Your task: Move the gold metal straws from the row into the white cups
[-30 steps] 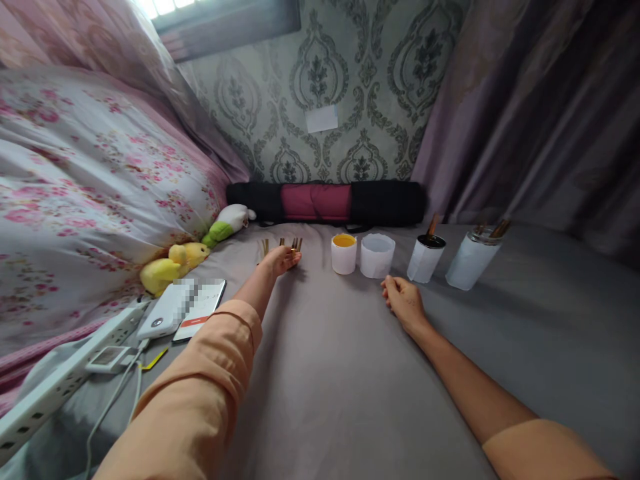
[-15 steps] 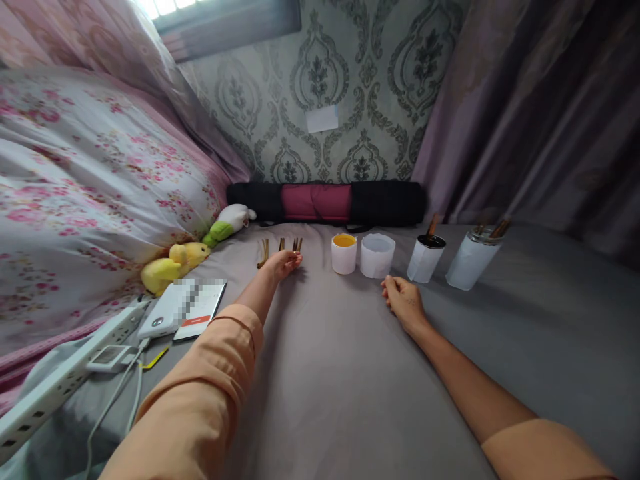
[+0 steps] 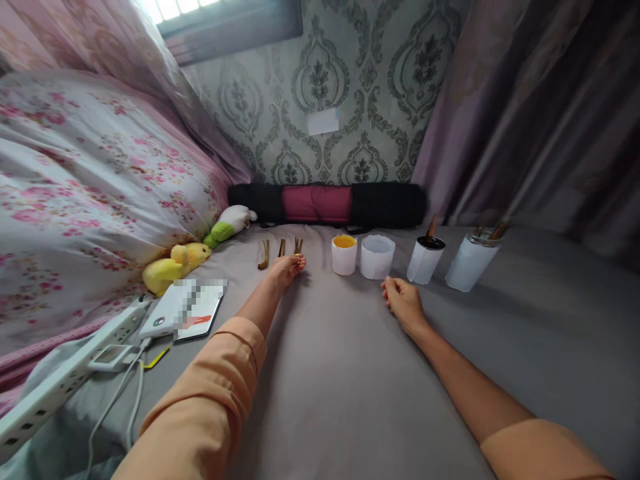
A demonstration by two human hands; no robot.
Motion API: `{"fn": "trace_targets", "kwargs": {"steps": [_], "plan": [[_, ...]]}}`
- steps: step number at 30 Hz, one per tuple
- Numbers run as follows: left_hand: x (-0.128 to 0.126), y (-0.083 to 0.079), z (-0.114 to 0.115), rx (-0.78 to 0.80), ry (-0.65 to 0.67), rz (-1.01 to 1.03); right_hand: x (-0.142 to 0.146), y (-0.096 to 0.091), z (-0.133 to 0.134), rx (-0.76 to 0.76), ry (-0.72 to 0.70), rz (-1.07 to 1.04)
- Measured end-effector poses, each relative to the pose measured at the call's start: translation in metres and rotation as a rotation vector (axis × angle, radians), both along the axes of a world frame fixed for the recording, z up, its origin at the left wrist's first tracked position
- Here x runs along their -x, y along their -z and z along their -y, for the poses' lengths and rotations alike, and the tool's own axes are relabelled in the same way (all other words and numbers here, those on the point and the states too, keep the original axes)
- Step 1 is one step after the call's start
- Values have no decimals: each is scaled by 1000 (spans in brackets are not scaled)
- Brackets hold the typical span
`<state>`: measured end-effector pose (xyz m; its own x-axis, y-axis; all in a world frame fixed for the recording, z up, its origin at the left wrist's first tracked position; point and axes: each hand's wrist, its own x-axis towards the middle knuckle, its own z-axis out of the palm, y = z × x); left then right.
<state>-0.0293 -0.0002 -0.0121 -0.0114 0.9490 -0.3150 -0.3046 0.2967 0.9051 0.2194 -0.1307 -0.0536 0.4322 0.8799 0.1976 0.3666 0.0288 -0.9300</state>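
Observation:
My left hand [image 3: 290, 267] reaches to a small bundle of slim gold-coloured cutlery [image 3: 299, 245], its fingers closed on the near end, where a gold glint shows. The exact kind of these pieces is too small to tell. Two more gold-coloured bundles lie to its left, a middle one [image 3: 282, 247] and a left one [image 3: 264, 255]. My right hand [image 3: 403, 300] rests on the sheet with curled fingers and nothing visible in them. Just beyond it stands a white paper-wrapped cup [image 3: 377, 259], and beside that a white cup with a yellow inside [image 3: 344, 259].
Right of the cups stand a white-wrapped tin [image 3: 425, 263] and a white-wrapped jar [image 3: 470, 267], both holding brown sticks. A black and maroon roll [image 3: 320, 203] lies along the wall. At left are plush toys [image 3: 173, 265], a phone [image 3: 203, 319] and a power strip [image 3: 65, 380].
My left hand has shifted slightly right and towards me at the right-hand gold bundle. My right hand and the cups stay put.

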Motion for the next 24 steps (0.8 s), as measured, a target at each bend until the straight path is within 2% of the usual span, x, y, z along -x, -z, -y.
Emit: {"fn": "trace_targets", "kwargs": {"steps": [11, 24], "plan": [[-24, 10, 25, -87, 10, 111, 0, 0, -1, 5, 3, -9], [-54, 14, 58, -108, 36, 199, -1, 1, 0, 8, -17, -9]]}}
